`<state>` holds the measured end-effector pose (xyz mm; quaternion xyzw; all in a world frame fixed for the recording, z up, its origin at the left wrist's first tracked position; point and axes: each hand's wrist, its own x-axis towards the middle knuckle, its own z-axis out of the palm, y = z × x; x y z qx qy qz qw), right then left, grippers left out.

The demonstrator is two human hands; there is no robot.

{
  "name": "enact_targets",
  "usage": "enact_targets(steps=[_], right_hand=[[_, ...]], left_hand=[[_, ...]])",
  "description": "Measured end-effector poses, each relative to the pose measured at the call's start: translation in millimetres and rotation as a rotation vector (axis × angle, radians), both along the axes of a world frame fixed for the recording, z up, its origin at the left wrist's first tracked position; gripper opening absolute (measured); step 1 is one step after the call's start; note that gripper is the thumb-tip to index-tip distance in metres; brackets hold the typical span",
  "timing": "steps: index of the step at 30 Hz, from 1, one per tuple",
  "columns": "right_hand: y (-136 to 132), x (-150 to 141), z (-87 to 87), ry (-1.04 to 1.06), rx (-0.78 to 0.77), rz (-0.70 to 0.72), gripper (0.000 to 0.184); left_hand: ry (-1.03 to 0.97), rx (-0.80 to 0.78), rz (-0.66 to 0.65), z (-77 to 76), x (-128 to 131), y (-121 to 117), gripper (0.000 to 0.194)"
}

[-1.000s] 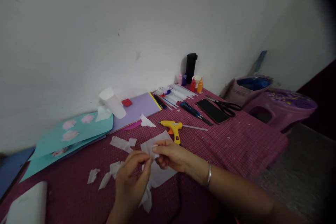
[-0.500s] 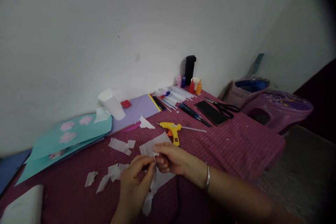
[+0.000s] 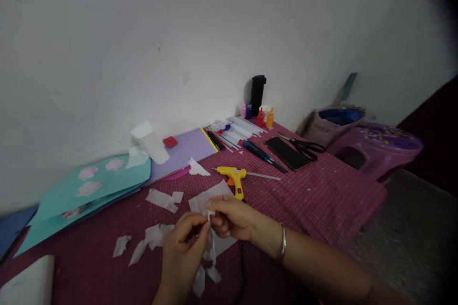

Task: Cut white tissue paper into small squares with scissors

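Observation:
My left hand (image 3: 186, 243) is closed in a pinch, thumb against forefinger, on a small strip of white tissue paper (image 3: 210, 214). Just to its right, my right hand (image 3: 229, 217) grips the same strip between thumb and curled fingers. Below the hands a white paper sheet (image 3: 222, 244) lies on the table, partly hidden by them. Torn tissue pieces (image 3: 161, 200) are scattered left of the hands, and a few more lie beneath them. A yellow glue gun (image 3: 232, 171) rests on its side beyond my right hand, with a glue stick in its back.
Teal paper with pink paper flowers (image 3: 89, 188) lies at the left, beside a lilac sheet (image 3: 189, 145). A cutter (image 3: 257, 150), a phone (image 3: 286, 153) and black-handled scissors (image 3: 307, 147) lie on the right. Paint bottles (image 3: 270, 119) stand at the back. A pink stool (image 3: 382, 147) stands beyond the table.
My hands stay close together, with the pinched strip showing slightly more between the fingertips. Another tissue piece shows below the hands. The view has shifted a little.

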<state>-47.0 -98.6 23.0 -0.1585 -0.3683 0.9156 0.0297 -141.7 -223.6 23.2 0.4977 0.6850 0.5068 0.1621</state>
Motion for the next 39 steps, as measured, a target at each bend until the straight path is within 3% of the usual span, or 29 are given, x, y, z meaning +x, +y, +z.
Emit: enact_targets(steps=[7, 11, 14, 23, 28, 32, 39], right_hand=[[-3.5, 0.6, -0.8, 0.03, 0.065, -0.019, 0.027], [-8.5, 0.5, 4.6, 0.02, 0.3, -0.137, 0.015], [-10.8, -1.7, 5.6, 0.016, 0.495, -0.195, 0.008], [-8.6, -1.4, -0.2, 0.051, 0.785, -0.282, 0.01], [-11.4, 5.0, 5.9, 0.041, 1.186, -0.379, 0.01], [-13.2, 9.6, 10.5, 0.07, 1.461, -0.408, 0.011], [-13.8, 10.8, 10.5, 0.089, 1.575, -0.349, 0.014]], left_hand=[[-0.215, -0.043, 0.069, 1.0, 0.7, 2.3, 0.012], [-0.489, -0.036, 0.152, -3.3, -1.2, 1.9, 0.017], [-0.578, -0.02, 0.135, -6.9, -4.4, 0.4, 0.016], [-0.56, -0.044, 0.116, 6.9, -3.6, 2.2, 0.015], [-0.554, -0.059, 0.155, 0.3, -6.4, 2.1, 0.019], [-0.424, -0.09, 0.145, -4.9, -10.6, 0.0, 0.018], [-0.328, -0.135, 0.106, -5.6, -16.9, 1.5, 0.018]])
